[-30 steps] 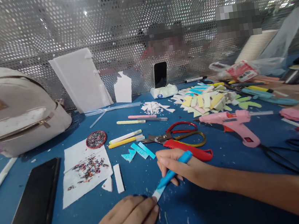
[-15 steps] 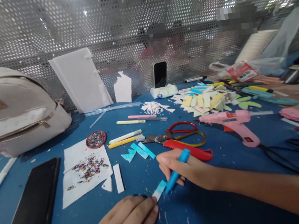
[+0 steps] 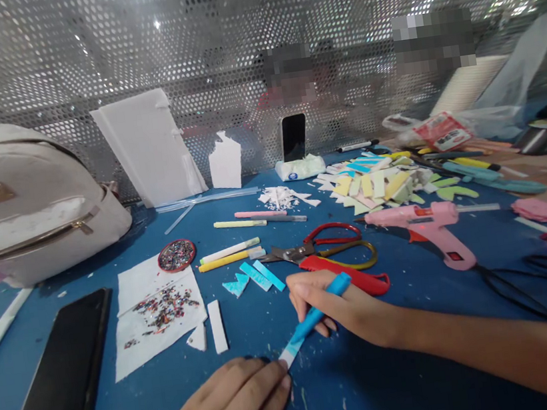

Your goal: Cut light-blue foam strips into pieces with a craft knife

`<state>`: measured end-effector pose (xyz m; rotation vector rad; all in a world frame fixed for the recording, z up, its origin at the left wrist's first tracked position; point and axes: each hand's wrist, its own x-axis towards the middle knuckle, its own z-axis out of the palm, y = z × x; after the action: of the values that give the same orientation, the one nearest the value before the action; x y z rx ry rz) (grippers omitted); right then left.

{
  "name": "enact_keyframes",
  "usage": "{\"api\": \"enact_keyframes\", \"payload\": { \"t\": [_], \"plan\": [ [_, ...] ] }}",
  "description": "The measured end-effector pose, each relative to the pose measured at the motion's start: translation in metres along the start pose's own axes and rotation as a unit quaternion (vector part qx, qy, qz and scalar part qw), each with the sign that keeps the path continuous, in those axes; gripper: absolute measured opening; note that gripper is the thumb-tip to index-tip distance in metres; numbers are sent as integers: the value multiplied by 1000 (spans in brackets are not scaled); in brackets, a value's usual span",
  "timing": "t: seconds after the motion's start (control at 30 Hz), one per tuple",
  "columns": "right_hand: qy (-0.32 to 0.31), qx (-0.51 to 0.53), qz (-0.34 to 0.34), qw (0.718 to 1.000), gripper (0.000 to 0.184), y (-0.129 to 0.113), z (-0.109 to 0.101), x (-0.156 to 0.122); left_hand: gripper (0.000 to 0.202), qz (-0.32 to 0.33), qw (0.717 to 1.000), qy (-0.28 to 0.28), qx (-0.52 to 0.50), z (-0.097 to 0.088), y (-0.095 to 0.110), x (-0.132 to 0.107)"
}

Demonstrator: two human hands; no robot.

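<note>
A blue marker (image 3: pixel 313 319) is gripped in my right hand (image 3: pixel 335 299), its tip down on a small strip (image 3: pixel 290 356). That strip is blue at the far end and white at the near end. The fingertips of my left hand (image 3: pixel 233 398) close on the white end and hold it against the table. Beyond my hands lie several blue-coloured pieces (image 3: pixel 268 274), one of them with a zigzag edge. A plain white strip (image 3: pixel 217 326) rests to their left. Red-handled scissors (image 3: pixel 309 248) and a red-handled cutter (image 3: pixel 348 276) sit just past my right hand.
Several markers (image 3: pixel 230 259) lie mid-table. To the left are a phone (image 3: pixel 56 375), a paper sheet (image 3: pixel 135 344) with glittery bits and a backpack (image 3: pixel 36 202). On the right, a pink glue gun (image 3: pixel 421 222) trails a black cable. Cut pieces (image 3: pixel 381 181) are heaped behind it.
The marker's tip has moved up and left from beside the strip onto its surface, and the marker is tilted lower. My left hand has stayed in place.
</note>
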<state>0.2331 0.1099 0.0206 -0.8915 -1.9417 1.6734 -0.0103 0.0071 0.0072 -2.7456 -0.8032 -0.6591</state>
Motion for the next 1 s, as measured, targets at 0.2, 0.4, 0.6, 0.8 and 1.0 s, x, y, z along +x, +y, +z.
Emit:
{"api": "enact_keyframes", "payload": {
  "t": [0.2, 0.4, 0.6, 0.8, 1.0],
  "plan": [
    [3, -7, -7, 1000, 55, 1, 0, -1, 42, -16, 999, -47, 0, -5, 1, 1],
    [2, -1, 0, 1000, 55, 1, -1, 0, 43, -9, 1000, 22, 0, 2, -1, 3],
    [8, -3, -5, 1000, 55, -1, -1, 0, 41, -12, 1000, 29, 2, 6, 2, -1],
    [9, -10, -6, 1000, 55, 1, -1, 0, 38, 4, 999, -50, 1, 3, 1, 0],
    [14, -7, -5, 1000, 55, -1, 0, 0, 43, -16, 1000, -26, -5, 4, 2, -2]
  ]
}}
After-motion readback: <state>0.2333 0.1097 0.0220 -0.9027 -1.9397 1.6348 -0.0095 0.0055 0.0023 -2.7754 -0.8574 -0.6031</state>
